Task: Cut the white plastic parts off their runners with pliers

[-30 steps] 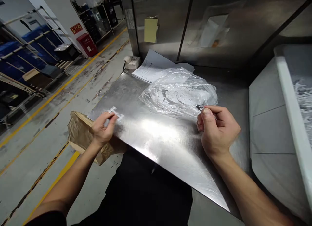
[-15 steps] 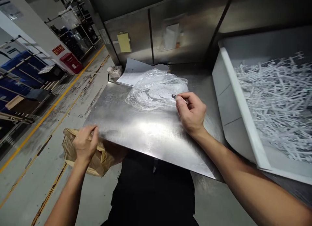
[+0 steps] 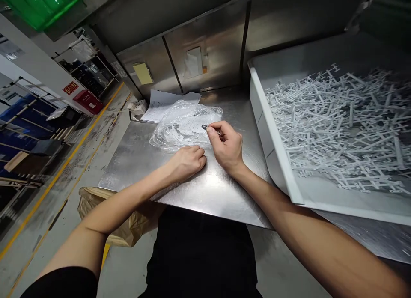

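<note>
Fingers (image 3: 210, 132) pinching metal tool (image 3: 205, 127), beside plastic bag (image 3: 180, 129)

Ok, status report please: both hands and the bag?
Right hand pinching small metal tool. Left hand closed on steel table, beside clear plastic bag. Nothing between.

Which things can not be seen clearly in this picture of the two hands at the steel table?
- Head view: the small metal tool in the right hand; the fingers cover most of it.
- What the left hand has under its curled fingers, if anything.
- Contents of the plastic bag: glare and crumples.
- Print on the papers: too small.
</note>
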A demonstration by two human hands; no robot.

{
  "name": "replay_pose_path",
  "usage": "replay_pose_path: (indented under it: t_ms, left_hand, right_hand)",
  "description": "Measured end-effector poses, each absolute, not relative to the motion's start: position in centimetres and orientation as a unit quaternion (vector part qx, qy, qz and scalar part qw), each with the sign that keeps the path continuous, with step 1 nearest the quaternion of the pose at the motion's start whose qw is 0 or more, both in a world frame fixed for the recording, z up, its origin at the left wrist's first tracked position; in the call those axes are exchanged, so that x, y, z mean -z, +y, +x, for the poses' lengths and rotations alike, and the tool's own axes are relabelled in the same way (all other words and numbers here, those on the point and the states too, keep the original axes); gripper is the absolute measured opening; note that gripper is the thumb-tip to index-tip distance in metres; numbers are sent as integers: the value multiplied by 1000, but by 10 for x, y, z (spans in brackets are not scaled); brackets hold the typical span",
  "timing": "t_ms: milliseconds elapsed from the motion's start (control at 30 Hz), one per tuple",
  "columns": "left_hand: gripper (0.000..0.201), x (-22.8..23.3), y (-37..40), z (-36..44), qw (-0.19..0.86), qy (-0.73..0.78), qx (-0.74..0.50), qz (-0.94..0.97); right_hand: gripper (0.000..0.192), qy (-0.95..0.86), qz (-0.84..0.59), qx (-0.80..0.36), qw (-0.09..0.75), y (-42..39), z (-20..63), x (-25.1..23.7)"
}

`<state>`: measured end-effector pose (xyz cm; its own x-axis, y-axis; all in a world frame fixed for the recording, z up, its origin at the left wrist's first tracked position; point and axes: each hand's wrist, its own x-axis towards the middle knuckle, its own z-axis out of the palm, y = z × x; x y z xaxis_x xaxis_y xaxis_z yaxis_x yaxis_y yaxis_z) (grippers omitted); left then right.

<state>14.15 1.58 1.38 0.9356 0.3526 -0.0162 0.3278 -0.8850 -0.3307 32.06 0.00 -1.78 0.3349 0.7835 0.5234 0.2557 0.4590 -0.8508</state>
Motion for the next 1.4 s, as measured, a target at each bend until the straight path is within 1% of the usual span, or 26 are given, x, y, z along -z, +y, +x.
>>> replay_pose_path:
  t_ms: [167,333,400,500,567,633,700,800,867,933,1033,1067,1100,1167,1200,1267,1333,1400]
  left_hand:
    - [29,-17,13,155,194,-125,-90,-969]
    - [31,-14,7,175,203,-109,-126,-965]
    - [31,-14,6,180,200,-113,-128,-965]
    - [29,-24,12,179,207,-128,-96,-965]
    - [30,-37,24,172,223,-159,-63,-960]
    - [33,-53,41,162,240,-222,-39,-944]
    - [33,-67,61,151,247,-294,-39,-923]
    - [35,-79,84,138,229,-366,-65,-900]
    - [38,-80,91,133,204,-385,-56,-899]
    - [36,-78,92,130,184,-389,-16,-902]
    - [22,-80,88,128,189,-375,52,-906]
    - [22,-83,86,128,201,-364,74,-907]
    - [26,-87,83,129,215,-350,98,-906]
    - [38,-101,77,133,244,-311,169,-903]
    - [39,-109,74,136,253,-287,214,-899]
    - [30,-130,68,149,248,-236,306,-889]
    - [19,-151,61,171,221,-188,364,-885]
    - [19,-172,49,204,196,-138,388,-890]
  right_hand:
    - [22,-547,-479,-200,656,-1,321,17]
    - [23,-544,-482,-191,659,2,324,19]
    - [22,-541,-480,-186,665,2,325,19]
    - [23,-531,-478,-182,676,4,328,19]
    - [25,-523,-482,-188,677,4,329,19]
    - [27,-518,-485,-197,677,5,329,20]
    - [26,-515,-485,-203,677,5,328,21]
    - [25,-515,-484,-209,675,5,327,22]
    - [24,-516,-484,-212,674,4,328,22]
    - [25,-517,-484,-217,672,4,328,22]
    - [26,-515,-484,-237,666,7,327,24]
    - [26,-515,-484,-243,664,8,326,25]
    - [26,-516,-485,-248,661,9,324,27]
    - [24,-522,-487,-250,654,9,319,29]
    - [23,-527,-488,-252,649,9,317,30]
    - [21,-539,-490,-251,638,11,313,31]
    - [23,-550,-491,-248,629,15,311,32]
    - [28,-555,-494,-244,624,17,312,32]
